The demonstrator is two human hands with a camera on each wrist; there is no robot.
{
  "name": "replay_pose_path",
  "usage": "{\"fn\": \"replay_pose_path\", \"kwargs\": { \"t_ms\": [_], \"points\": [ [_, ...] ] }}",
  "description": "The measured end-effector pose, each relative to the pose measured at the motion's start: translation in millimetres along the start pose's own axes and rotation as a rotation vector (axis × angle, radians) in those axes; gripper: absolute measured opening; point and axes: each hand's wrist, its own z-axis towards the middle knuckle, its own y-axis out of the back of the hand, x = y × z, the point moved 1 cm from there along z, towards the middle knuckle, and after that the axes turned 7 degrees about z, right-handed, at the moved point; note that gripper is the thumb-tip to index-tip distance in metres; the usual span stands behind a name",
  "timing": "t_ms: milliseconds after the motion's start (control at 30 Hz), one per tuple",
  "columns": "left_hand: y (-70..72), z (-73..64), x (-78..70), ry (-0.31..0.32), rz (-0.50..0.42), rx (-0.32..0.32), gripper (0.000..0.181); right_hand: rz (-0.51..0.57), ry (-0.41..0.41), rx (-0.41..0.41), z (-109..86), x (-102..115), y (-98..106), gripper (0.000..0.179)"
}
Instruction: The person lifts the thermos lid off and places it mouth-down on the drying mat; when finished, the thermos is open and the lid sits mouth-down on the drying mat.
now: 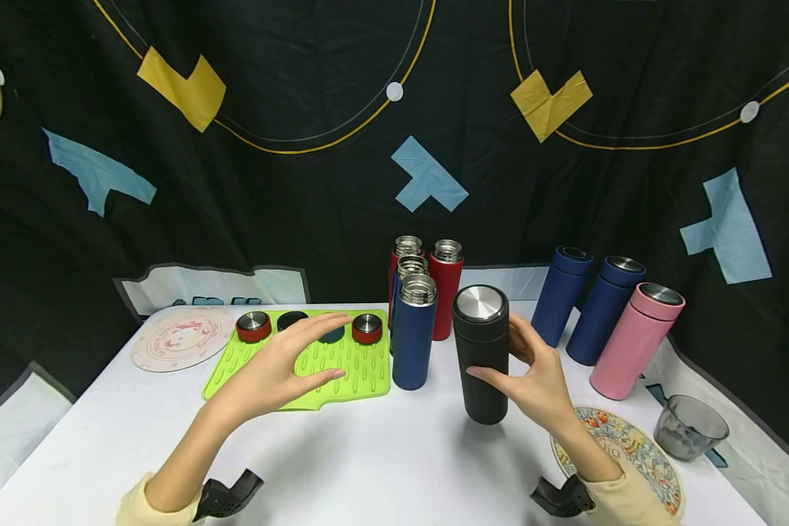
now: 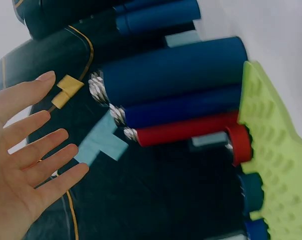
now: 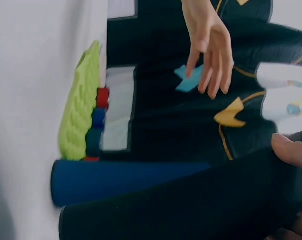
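Note:
My right hand (image 1: 540,376) grips a black thermos bottle (image 1: 485,372) from its right side, thumb across the front. The bottle has its lid on, with a silver disc on top; whether its base touches the table, I cannot tell. In the right wrist view the black bottle (image 3: 181,205) crosses the bottom, the thumb on its upper end. My left hand (image 1: 283,365) hovers over the green mat (image 1: 361,372), fingers extended and spread, holding nothing. The left wrist view shows that hand (image 2: 35,160) apart from the bottles. A lidless blue bottle (image 1: 414,336) stands between the hands.
Lidless red bottles (image 1: 447,292) and another blue one stand behind. Red lids (image 1: 367,329) and dark blue lids lie on the mat. Lidded blue bottles (image 1: 608,310) and a pink bottle (image 1: 636,343) stand right, near a glass cup (image 1: 689,427) and patterned plate (image 1: 657,467). A round mat (image 1: 180,340) lies left.

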Motion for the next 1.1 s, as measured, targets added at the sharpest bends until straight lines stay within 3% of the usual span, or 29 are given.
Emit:
{"fn": "replay_pose_path", "kwargs": {
  "t_ms": [300,467,567,867,1100],
  "points": [
    [-0.8,15.8,-22.1,-0.042,-0.060,-0.061,0.075,0.014,0.051,0.098,15.4,49.1,-28.6,0.078],
    [-0.5,22.1,-29.3,-0.045,-0.113,-0.078,0.076,0.067,0.051,0.172,21.4,60.6,-41.8,0.078],
    [-0.3,26.8,-32.1,-0.061,-0.144,-0.091,0.077,0.086,0.054,0.228,24.8,61.8,-49.2,0.078],
    [-3.1,34.4,-34.3,-0.113,-0.286,-0.102,0.078,0.135,0.043,0.374,32.5,31.0,-67.3,0.084],
    [-3.8,34.3,-33.3,-0.158,-0.282,-0.058,0.077,0.062,0.098,0.442,33.3,27.2,-64.6,0.084]
  ]
}}
